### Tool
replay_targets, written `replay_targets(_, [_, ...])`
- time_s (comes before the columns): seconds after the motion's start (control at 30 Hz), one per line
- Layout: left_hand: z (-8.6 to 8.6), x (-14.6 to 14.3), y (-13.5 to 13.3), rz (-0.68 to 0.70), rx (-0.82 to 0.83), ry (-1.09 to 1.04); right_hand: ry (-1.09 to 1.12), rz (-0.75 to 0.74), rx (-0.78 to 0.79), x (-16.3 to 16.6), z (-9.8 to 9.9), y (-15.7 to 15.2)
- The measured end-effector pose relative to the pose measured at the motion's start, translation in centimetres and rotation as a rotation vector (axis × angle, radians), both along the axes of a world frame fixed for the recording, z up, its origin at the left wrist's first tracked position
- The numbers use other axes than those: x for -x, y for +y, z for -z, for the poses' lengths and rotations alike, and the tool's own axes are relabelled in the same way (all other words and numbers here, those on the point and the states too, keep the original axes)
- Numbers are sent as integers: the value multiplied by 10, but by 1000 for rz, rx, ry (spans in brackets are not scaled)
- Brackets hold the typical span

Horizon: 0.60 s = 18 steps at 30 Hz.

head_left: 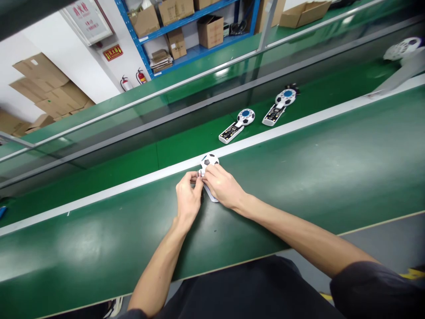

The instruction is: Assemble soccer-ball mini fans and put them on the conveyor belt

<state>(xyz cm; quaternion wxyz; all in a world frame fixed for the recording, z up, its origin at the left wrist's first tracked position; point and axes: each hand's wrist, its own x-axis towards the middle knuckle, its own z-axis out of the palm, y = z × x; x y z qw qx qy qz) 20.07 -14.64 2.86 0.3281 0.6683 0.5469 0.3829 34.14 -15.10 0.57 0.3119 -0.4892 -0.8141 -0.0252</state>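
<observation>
A white handheld device (210,160) with a round, football-patterned head is between my hands at the near table's far edge. My right hand (219,182) is closed around its neck and handle, hiding much of both. Thumb and fingers of my left hand (189,191) pinch at the left side of the neck, where a small dark part shows; its kind is too small to tell. Below my fingers the white end of the handle sticks out. Beyond the pale edge strip lie two similar devices, a nearer one (231,132) and a farther one (273,114), both with circuit boards exposed in their handles.
The green work table (116,248) runs along a recessed green belt (139,161), with a white strip (133,186) between. A blurred co-worker's arm (403,73) reaches in at right near another patterned piece (401,48). Blue shelving (195,48) with cardboard boxes stands behind.
</observation>
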Motion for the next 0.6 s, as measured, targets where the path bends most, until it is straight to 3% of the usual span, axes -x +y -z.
replay_targets(0.37, [-2, 2, 14, -37, -38, -126, 42, -24, -72, 2, -6, 15])
replay_targets(0.6, [-14, 21, 50, -82, -96, -177, 118, 15, -172, 19, -19, 52])
